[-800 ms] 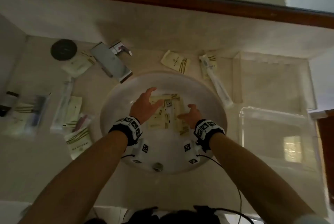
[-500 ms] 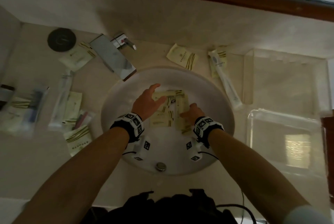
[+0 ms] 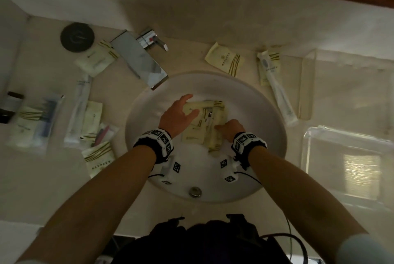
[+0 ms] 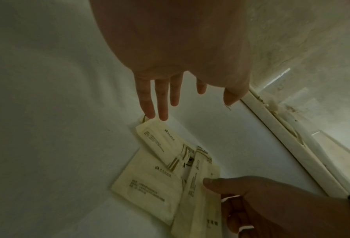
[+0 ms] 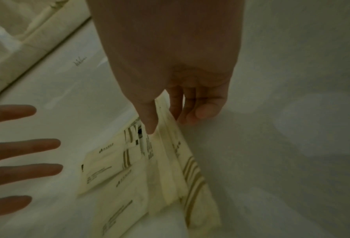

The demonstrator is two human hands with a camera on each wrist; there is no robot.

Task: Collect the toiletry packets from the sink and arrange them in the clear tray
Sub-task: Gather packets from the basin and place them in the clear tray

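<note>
Several cream toiletry packets (image 3: pixel 202 123) lie overlapping in the white sink (image 3: pixel 255 114). My left hand (image 3: pixel 181 112) hovers over their left side, fingers straight and spread; in the left wrist view its fingertips (image 4: pixel 149 116) touch the far corner of the top packet (image 4: pixel 162 141). My right hand (image 3: pixel 228 128) is on the right side of the pile. In the right wrist view its thumb (image 5: pixel 149 125) presses on top of a striped packet (image 5: pixel 190 177) and its fingers curl under that packet's edge. The clear tray (image 3: pixel 309 135) stands on the counter to the right of the sink.
A chrome faucet (image 3: pixel 140 59) reaches over the sink's far left rim. More packets (image 3: pixel 225 59) and a wrapped toothbrush (image 3: pixel 277 89) lie behind the sink, others (image 3: pixel 85 123) on the left counter near a black round disc (image 3: pixel 77 37). A second clear tray (image 3: pixel 307 84) stands at the back right.
My right hand has curled its fingers and taken hold of the packet's edge. The left hand stays spread over the pile, a little lower.
</note>
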